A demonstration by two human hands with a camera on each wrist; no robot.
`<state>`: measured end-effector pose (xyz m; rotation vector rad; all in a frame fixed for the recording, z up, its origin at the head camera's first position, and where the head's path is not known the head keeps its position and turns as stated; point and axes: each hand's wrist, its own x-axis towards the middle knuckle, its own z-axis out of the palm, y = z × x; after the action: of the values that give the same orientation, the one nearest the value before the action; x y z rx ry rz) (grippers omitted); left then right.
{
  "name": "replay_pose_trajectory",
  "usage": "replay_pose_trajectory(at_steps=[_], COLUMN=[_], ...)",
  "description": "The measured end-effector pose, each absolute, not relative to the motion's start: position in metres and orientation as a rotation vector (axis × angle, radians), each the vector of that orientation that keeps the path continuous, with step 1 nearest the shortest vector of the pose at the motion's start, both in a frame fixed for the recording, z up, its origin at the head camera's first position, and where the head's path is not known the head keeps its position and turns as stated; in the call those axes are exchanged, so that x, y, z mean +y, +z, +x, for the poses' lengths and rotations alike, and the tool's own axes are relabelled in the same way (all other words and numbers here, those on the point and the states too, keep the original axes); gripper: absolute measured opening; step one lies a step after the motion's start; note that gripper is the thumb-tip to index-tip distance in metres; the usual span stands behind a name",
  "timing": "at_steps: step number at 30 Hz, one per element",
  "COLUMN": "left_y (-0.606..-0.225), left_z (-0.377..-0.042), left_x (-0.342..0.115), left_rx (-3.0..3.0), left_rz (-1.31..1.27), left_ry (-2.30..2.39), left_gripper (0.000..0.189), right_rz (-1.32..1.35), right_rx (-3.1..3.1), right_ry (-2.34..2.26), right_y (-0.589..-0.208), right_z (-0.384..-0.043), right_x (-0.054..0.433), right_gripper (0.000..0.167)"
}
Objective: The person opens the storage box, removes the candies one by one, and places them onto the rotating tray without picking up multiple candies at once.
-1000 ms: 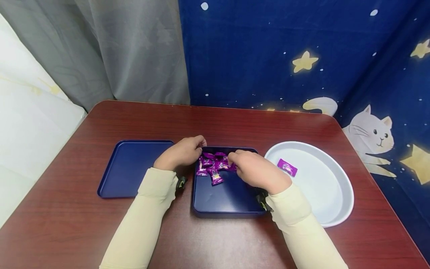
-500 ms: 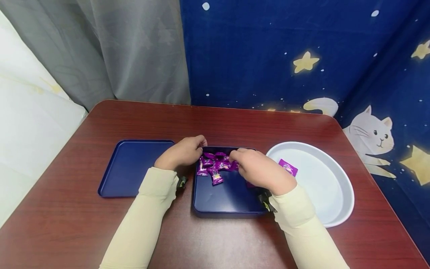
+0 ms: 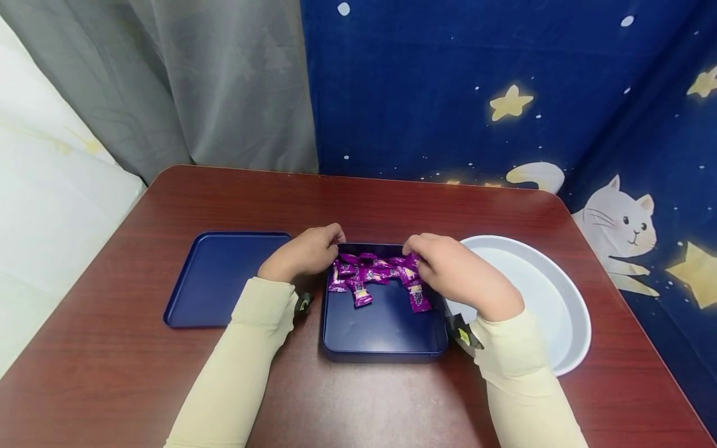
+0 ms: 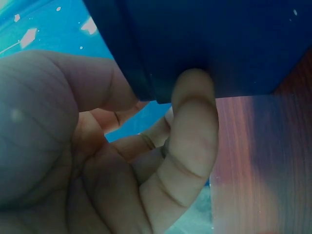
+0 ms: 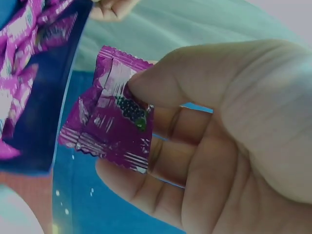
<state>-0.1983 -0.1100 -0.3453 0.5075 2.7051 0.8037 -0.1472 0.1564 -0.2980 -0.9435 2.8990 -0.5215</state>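
Observation:
My left hand grips the far left corner of a navy blue box. In the left wrist view the thumb and a bent finger press on the box's wall. Several purple wrapped candies are gathered in the far half of the box, one lower at its right side. My right hand is over the far right corner. In the right wrist view it pinches a purple wrapped candy with a grape picture, thumb on top and fingers behind, beside the box wall.
A navy blue lid lies flat to the left of the box. At the right stands a white oval tray, partly covered by my right forearm. Grey and blue curtains hang behind the reddish-brown table.
My right hand has moved right and slightly up toward the box's far right corner, uncovering candies there. The candy seen in the white tray is now hidden from view. My left hand has stayed put.

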Motion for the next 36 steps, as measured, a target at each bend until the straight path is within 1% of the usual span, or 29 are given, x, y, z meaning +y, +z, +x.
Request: replay_pose_trajectory(at_steps=[7,15,23,36], left_y=[-0.345,-0.344,-0.342,-0.343], left_z=[-0.197,-0.197,-0.195,-0.195], left_x=[-0.111,-0.115,-0.116,-0.115], left_rx=[2.697,2.691,2.640,2.636], left_rz=[0.502,0.463,0.403,0.407], left_ry=[0.821,0.833,0.832,0.813], left_gripper=[0.019,0.017,0.014,0.014], right_rz=[-0.869,-0.618,-0.458,-0.376], right_rx=[2.951,2.973,2.942,2.876], right_ry=[-0.568,-0.588,-0.545,-0.533], right_y=[-0.293,-0.294,-0.305,-0.315], right_z=[-0.154,-0.162,-0.170,-0.174], right_x=[0.181,0.213,0.239,0.252], right_gripper=[0.022,0.021,0.027,0.027])
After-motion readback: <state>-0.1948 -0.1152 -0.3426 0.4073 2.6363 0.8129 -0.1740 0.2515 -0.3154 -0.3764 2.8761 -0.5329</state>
